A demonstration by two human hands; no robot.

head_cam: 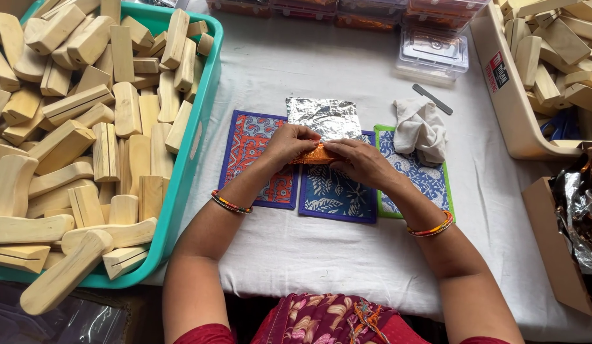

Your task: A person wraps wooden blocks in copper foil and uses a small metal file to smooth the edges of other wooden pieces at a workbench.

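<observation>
My left hand [288, 144] and my right hand [358, 162] meet over a small orange foil-wrapped piece [318, 155], both pinching it from its two ends. A sheet of silver foil [324, 116] lies just beyond the hands, its near edge under the fingers. Beneath the hands lie three patterned cloth mats side by side: an orange and blue one [251, 150], a dark blue one with white leaves [337, 196] and a green-edged blue one [423, 181].
A teal crate [192, 137] full of pale wooden blocks fills the left. A beige bin [509, 102] with more wooden pieces stands at the right. A crumpled white cloth [420, 129], a grey file [432, 99], clear plastic boxes [432, 54] and a cardboard box of foil [579, 210] are around.
</observation>
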